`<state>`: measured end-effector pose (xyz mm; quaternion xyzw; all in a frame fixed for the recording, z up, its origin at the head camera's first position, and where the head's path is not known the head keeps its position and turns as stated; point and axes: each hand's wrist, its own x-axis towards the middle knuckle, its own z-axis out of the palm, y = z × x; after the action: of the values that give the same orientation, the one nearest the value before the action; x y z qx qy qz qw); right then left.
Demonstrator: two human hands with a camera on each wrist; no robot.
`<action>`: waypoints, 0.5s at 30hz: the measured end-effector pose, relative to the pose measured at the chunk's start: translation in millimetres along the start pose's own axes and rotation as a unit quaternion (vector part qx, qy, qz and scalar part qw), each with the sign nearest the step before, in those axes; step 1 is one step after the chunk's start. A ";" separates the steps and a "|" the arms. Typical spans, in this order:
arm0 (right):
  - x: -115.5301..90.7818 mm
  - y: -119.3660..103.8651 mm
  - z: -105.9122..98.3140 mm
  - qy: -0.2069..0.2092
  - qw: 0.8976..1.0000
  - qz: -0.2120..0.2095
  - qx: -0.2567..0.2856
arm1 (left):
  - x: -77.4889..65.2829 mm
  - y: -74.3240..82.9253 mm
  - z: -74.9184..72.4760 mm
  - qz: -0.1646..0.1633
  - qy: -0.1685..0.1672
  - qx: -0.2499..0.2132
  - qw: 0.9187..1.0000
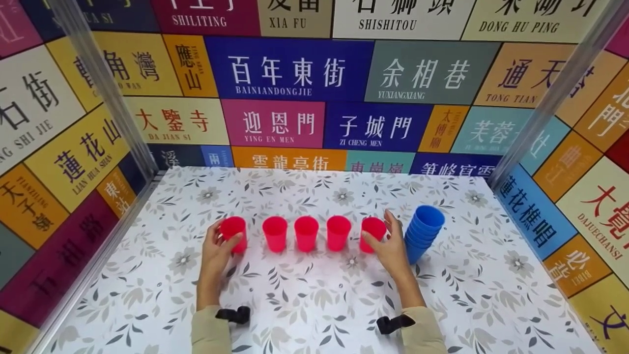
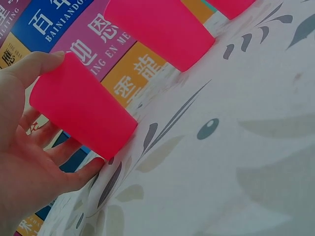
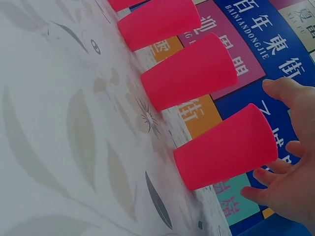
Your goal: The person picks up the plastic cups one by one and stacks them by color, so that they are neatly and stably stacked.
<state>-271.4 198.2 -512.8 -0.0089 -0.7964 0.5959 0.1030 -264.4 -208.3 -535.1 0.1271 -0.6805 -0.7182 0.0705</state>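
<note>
Several red plastic cups stand upright in a row on the table. My left hand (image 1: 217,248) grips the leftmost red cup (image 2: 81,105), thumb at its rim and fingers round the far side. At the row's right end, my right hand (image 1: 393,248) is spread around the rightmost red cup (image 3: 226,147). In the right wrist view its thumb stands apart from that cup, while fingertips lie close to the far side; whether they touch is unclear. Between the hands stand three more cups: a left one (image 1: 274,236), a middle one (image 1: 306,235) and a right one (image 1: 338,235).
A leaning-looking stack of nested blue cups (image 1: 421,233) stands just right of my right hand. The table (image 1: 314,305) has a white cover with grey leaves and flowers. Panels with coloured place-name signs (image 1: 290,69) rise behind and at both sides.
</note>
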 end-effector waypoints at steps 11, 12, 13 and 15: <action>2.7 7.5 1.4 -0.015 0.998 0.049 0.028 | -0.6 -2.2 -0.8 0.009 -0.002 -0.002 1.000; 2.7 7.9 1.4 -0.015 0.998 0.053 0.029 | -0.4 -2.5 -0.8 0.010 -0.002 -0.003 1.000; 2.6 8.1 1.4 -0.014 0.998 0.058 0.030 | -0.3 -2.7 -0.8 0.010 -0.001 -0.003 1.000; 2.6 8.7 1.8 -0.012 0.997 0.065 0.034 | -0.5 -2.5 -0.6 0.011 0.000 -0.006 1.000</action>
<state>-275.2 199.4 -521.2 -0.0502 -0.7746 0.6281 0.0546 -263.6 -208.6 -537.6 0.1188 -0.6778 -0.7212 0.0793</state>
